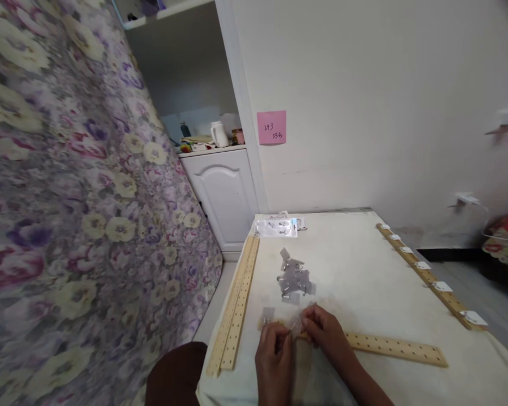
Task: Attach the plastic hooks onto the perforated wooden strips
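My left hand (274, 352) and my right hand (325, 331) are close together near the front of the table, fingers pinched. Between their fingertips is a small clear square tag (295, 323); its finer details are blurred. Beneath them lies a perforated wooden strip (398, 346), partly covered by the hands and reaching out to the right. Another square tag (268, 313) with a small metal piece sits at the strip's left end, just beyond my left hand. Farther back is a loose pile of grey translucent squares (295, 277) with small metal pieces among them.
Two perforated wooden strips (239, 304) lie along the left side of the cloth-covered table (342, 265). A strip with several white tags (432, 277) runs along the right edge. Clear packaging (275, 228) lies at the back. A floral curtain (88, 225) hangs at left.
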Motion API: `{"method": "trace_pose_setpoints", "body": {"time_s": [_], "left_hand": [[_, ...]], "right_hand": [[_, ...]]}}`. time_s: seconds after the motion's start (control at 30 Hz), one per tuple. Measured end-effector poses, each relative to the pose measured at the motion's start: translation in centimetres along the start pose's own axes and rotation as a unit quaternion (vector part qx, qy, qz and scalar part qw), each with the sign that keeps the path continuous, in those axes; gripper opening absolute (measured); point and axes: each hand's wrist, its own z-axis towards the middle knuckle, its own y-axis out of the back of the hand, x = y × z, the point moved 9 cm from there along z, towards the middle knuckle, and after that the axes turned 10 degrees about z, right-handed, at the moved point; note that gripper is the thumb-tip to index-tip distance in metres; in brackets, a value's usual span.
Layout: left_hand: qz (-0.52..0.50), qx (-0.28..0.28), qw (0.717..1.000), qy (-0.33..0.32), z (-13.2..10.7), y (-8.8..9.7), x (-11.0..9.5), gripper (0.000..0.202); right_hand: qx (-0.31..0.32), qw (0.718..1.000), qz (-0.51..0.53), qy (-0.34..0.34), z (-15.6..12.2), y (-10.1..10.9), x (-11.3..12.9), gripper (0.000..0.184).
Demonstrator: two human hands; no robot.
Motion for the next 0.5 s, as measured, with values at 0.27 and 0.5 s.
{"method": "trace_pose_setpoints", "body": {"time_s": [0.27,0.5], "left_hand": [[0.048,0.006,0.999,0.021,-1.1,0.0,1.5,0.016],[0.070,-0.006,0.997,0.028,-2.0,0.5,2.8,0.019]], "right_hand": [[-0.005,0.990,-0.124,0.066,0.4,-0.9,1.2,0.014],[0.029,0.977,-0.198,0.075,2.6,-2.6,1.2,0.017]]}}
